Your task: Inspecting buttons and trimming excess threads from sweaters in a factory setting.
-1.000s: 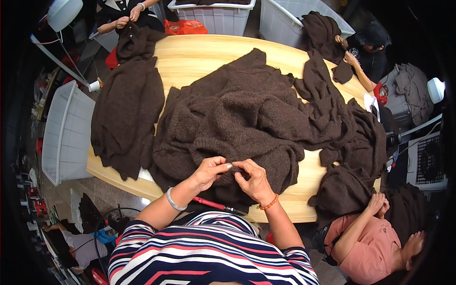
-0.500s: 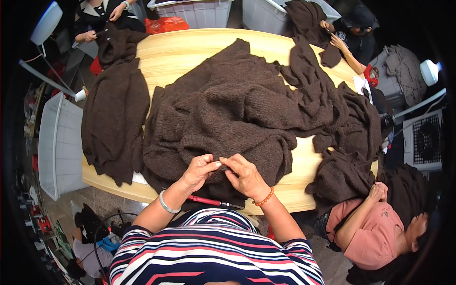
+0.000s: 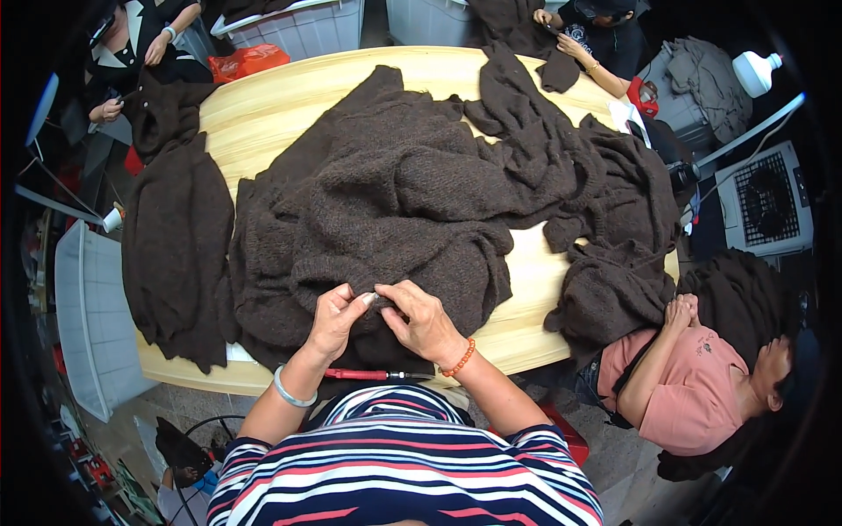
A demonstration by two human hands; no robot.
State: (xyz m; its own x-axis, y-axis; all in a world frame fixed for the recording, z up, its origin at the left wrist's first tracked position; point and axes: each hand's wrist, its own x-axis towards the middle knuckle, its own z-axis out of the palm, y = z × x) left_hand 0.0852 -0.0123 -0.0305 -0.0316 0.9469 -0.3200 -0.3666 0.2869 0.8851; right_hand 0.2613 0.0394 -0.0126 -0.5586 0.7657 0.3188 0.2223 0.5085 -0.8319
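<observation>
A large dark brown knitted garment (image 3: 386, 193) lies in thick folds across the table in front of me. At its near side my left hand (image 3: 331, 326) is closed, thumb and forefinger pinching a bit of the knit. My right hand (image 3: 423, 320) is closed beside it, its fingertips meeting the left ones over the same spot. Between the fingertips the exact detail is too small to make out. Just below my wrists, a red-handled tool (image 3: 355, 374) with a metal tip lies along the table's near edge.
More brown knitwear lies on the wooden table (image 3: 307, 74), in a left pile (image 3: 180, 254) and a right pile (image 3: 614, 289). Co-workers are at the far left, far right and near right. A white bin (image 3: 92, 324) stands left, and a lamp (image 3: 756, 74) at the right.
The whole view has shifted, so the table and garments sit further left in the picture. My hands keep their pinch at the same part of the garment, with slight finger movement.
</observation>
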